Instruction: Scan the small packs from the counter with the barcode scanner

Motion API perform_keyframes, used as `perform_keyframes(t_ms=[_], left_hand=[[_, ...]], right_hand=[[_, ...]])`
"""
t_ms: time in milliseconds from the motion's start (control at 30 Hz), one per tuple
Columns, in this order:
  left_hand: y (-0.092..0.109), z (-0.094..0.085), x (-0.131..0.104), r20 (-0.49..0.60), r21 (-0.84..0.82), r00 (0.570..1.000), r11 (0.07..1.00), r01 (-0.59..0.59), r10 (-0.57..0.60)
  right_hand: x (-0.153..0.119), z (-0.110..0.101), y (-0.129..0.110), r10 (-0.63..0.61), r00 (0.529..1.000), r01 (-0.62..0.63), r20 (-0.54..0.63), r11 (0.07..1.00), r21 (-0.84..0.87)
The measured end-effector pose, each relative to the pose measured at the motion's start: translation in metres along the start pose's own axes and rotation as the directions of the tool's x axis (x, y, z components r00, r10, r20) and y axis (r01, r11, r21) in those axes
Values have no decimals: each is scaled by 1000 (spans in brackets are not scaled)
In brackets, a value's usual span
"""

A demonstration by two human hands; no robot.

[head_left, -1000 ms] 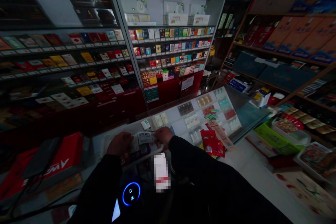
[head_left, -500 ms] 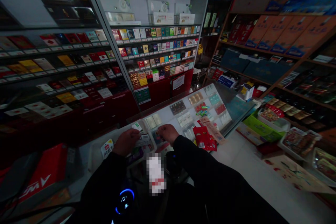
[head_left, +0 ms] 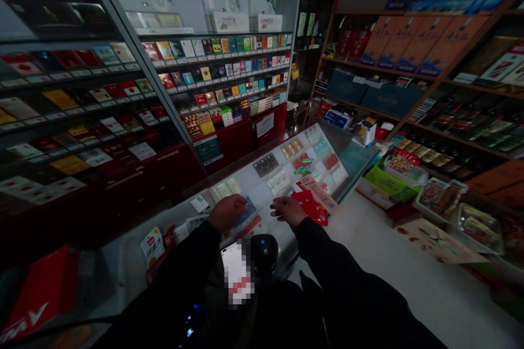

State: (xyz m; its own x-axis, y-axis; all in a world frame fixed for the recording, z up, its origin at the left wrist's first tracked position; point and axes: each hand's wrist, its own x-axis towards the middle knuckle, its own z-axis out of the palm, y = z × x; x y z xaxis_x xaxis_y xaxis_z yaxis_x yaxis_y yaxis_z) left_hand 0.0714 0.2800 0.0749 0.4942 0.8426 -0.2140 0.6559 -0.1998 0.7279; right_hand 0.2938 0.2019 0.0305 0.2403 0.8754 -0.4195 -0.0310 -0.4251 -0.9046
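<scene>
Glass tabletop point(head_left: 262, 196) over a lit display case is what I work above, and my left hand point(head_left: 226, 211) sits curled on it with the fingertips pinched narrow on what looks like a small blue pack point(head_left: 246, 210) lying flat just right of the knuckles; I cannot tell whether the pack is lifted or only touched. My right hand point(head_left: 287, 209) hovers just beside, fingers loosely bent and, as far as I can see, holding nothing, with the red packets point(head_left: 311, 206) right at its far side. I judge the pack light, stiff-cornered card, probably film-wrapped and slick on glass, so I would take it by its two long edges rather than press on the face. Under the glass, the case holds flat rows of small packs laid in a grid. On the far left, wall shelves point(head_left: 229, 73) carry ranks of upright packs with price tags. At the far right, a green tray point(head_left: 385, 182) and clear tubs point(head_left: 478, 226) hold wrapped goods I cannot read. Near my chest hang a phone point(head_left: 236, 272) and a dark round device point(head_left: 264, 251).
</scene>
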Motion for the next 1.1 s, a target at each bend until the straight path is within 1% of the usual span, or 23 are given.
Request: perform_keyframes(t_ms=[67,100,233,300,367,433,533,633,700,800,867,967,1100], left_hand=[[7,9,12,30,10,999,1000,-25,25],[10,14,19,40,17,998,998,-56,55],[19,34,47,80,34,969,971,-237,234],[23,46,60,134,-15,964,973,-230,230],[28,59,72,211,-115,965,984,-135,157],[33,73,81,295,-226,950,974,-29,97],[40,90,90,416,-338,909,933,122,31],[45,103,97,517,-371,855,888,271,-45],[47,111,103,572,-367,814,857,363,-99],[51,123,110,613,-339,767,815,470,-187],[52,132,112,605,-352,767,792,498,-214],[52,143,112,595,-394,772,757,521,-223],[52,151,112,607,-419,760,720,553,-231]], right_hand=[[-3,-18,7,37,997,-33,-64,997,63],[-4,-27,11,52,994,-43,-97,995,91],[-4,-62,34,38,963,-20,-268,998,67],[-4,-78,47,-3,940,11,-342,1000,20],[-5,-93,58,-49,910,19,-411,997,-76],[-8,-105,66,-77,871,-20,-486,981,-192],[-13,-118,71,-100,812,-123,-575,934,-336],[-16,-123,73,-104,787,-195,-608,893,-405],[-15,-125,75,-88,786,-224,-612,882,-415],[-12,-127,77,-56,800,-256,-598,870,-423],[-10,-128,78,-33,807,-274,-590,864,-423],[-8,-129,78,-13,820,-295,-572,847,-442],[-6,-126,77,-33,841,-286,-541,820,-495]])
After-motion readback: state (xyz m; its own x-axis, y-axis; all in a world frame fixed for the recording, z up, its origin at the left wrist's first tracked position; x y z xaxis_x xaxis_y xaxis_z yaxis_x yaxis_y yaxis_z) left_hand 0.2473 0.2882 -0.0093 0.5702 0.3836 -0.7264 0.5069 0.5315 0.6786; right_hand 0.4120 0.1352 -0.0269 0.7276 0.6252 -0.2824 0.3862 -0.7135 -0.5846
